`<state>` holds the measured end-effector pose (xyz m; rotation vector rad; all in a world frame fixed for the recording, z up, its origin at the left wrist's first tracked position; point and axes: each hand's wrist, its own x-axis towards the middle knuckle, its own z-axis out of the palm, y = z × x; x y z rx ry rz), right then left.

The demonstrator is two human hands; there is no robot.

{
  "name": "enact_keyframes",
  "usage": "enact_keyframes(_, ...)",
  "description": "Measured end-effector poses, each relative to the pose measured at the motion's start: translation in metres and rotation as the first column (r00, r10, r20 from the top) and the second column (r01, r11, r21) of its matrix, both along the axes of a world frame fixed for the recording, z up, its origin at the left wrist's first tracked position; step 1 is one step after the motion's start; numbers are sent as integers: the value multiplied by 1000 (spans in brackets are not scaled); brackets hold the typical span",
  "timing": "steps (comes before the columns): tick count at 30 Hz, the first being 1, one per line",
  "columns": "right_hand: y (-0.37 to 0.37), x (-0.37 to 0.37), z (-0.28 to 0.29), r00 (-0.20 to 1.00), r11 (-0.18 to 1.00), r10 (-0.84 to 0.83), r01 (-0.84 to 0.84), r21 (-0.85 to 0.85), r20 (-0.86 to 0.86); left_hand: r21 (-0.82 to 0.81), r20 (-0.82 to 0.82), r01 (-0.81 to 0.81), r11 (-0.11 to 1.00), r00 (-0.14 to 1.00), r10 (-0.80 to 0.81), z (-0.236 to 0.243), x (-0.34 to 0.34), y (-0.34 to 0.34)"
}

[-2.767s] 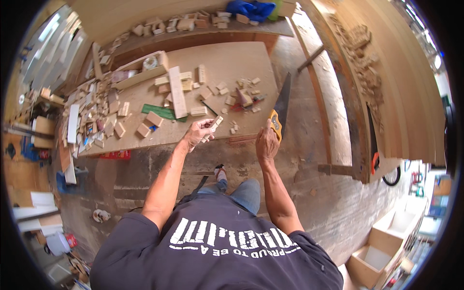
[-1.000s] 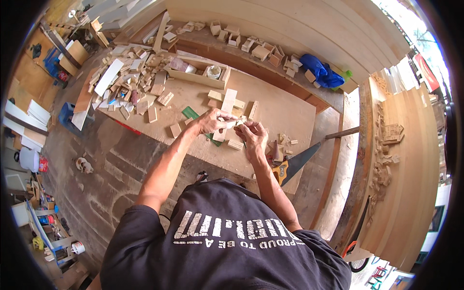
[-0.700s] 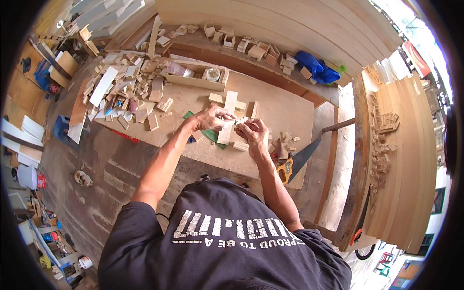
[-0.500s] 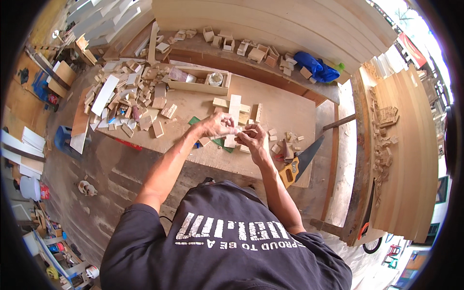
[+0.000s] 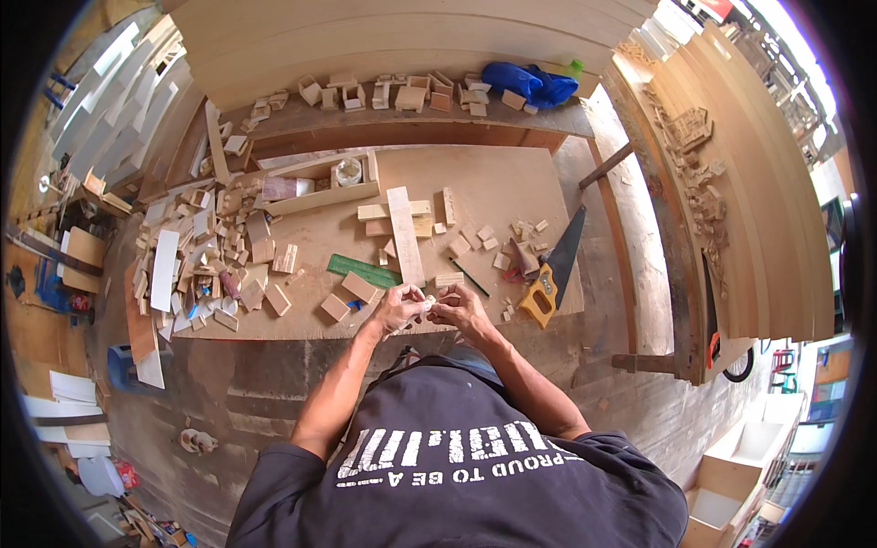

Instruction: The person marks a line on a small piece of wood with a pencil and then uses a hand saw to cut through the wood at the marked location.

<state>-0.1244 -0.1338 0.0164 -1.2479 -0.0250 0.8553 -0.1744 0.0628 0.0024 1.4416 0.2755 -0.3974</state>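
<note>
My left hand [image 5: 398,310] and my right hand [image 5: 462,309] meet at the near edge of the worktable [image 5: 512,183]. Both are closed, with fingertips pinching a small pale piece [image 5: 428,304] between them; it is too small to tell its kind. Just beyond the hands, a long pale wooden strip [image 5: 406,237] lies across other wooden pieces. To its left rests a green flat strip [image 5: 365,270], with two wooden blocks [image 5: 360,287] nearer me. A dark green pencil [image 5: 470,277] lies right of the strip, beside a small wooden block [image 5: 449,279].
A handsaw [image 5: 541,297] with a yellow handle lies at the table's right end, near small offcuts [image 5: 484,236]. Heaped wood scraps [image 5: 206,265] cover the left side. Behind them stands a wooden tray [image 5: 322,196] holding a jar. Small wooden boxes [image 5: 411,96] line the back shelf.
Both hands have come back toward my body, from over the wooden strip to the table's near edge, still pinching together. The view has shifted, and the strip and pencil now show more fully.
</note>
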Motion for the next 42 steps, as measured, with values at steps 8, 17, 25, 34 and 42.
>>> enact_keyframes(8, -18, 36, -17, 999, 998, -45, 46, -50, 18, 164, -49, 11, 986, 999, -3, 0, 39, -24)
enact_keyframes(17, 40, 79, -21, 987, 987, 158, -159, -37, -15, 292, 118, -325, 899, 945, 303, -16, 44, 10)
enact_keyframes(25, 128, 107, -47, 909, 930, 348, -304, -205, 228, 414, 47, -528, 742, 826, 562, -26, 16, 112)
enact_keyframes(34, 291, 96, -100, 901, 862, 372, -247, -443, 221, 260, -133, -484, 836, 839, 527, -20, 8, 277)
enact_keyframes(42, 339, 67, -137, 769, 801, 432, -87, -592, 471, 536, 527, -692, 484, 722, 449, -42, 56, 372)
